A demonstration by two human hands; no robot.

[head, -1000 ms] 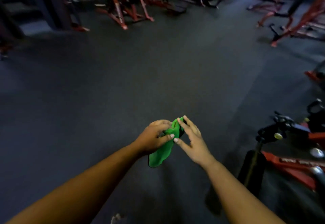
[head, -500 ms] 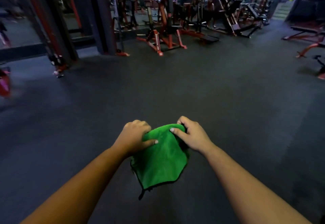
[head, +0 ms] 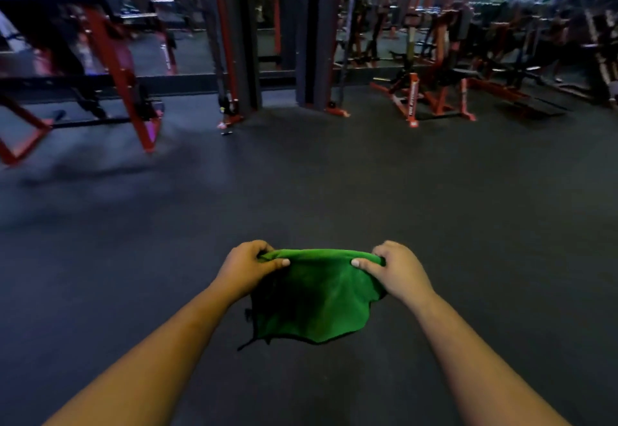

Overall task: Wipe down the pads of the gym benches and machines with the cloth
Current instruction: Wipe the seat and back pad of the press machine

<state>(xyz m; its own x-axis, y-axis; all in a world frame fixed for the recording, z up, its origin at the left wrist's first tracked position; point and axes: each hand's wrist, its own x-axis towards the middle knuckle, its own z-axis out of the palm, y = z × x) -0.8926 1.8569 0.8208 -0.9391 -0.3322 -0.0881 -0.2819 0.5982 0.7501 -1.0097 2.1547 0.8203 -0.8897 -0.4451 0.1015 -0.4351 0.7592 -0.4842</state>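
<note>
Holding the cloth (head: pixel 314 295) stretched out in front of us, so here's where we're at. Left hand (head: pixel 245 266) pinches one top corner, right hand (head: pixel 396 270) pinches the other, thumbs on the near side and fingers curled over the top edge, so each grip is clenched on the fabric. It hangs in the air between them, above the floor (head: pixel 434 208), touching nothing else.

Our guess for the two-corner hold: it opens the cloth up flat so we can fold it or find a fresh face before the next pad. One hand alone would leave it bunched.

Material-wise it's bright green, soft and fuzzy-looking, probably microfibre, with a thin dark stitched border. The top edge is pulled fairly taut while the bottom sags in a loose curve, and a small dark tag or thread dangles off the lower left corner. Floppy stuff, so it'll mould easily over padding.

The floor is dark, matte and lightly speckled, rubber gym flooring by the look of it. Machines (head: pixel 431 91) with red-orange steel frames and dark upholstery stand well apart from us across the room, with a dark upright tower (head: pixel 314 41) in the middle. All of it's blurry, so we can't pick out individual pads yet. Nothing's within reach to wipe.
</note>
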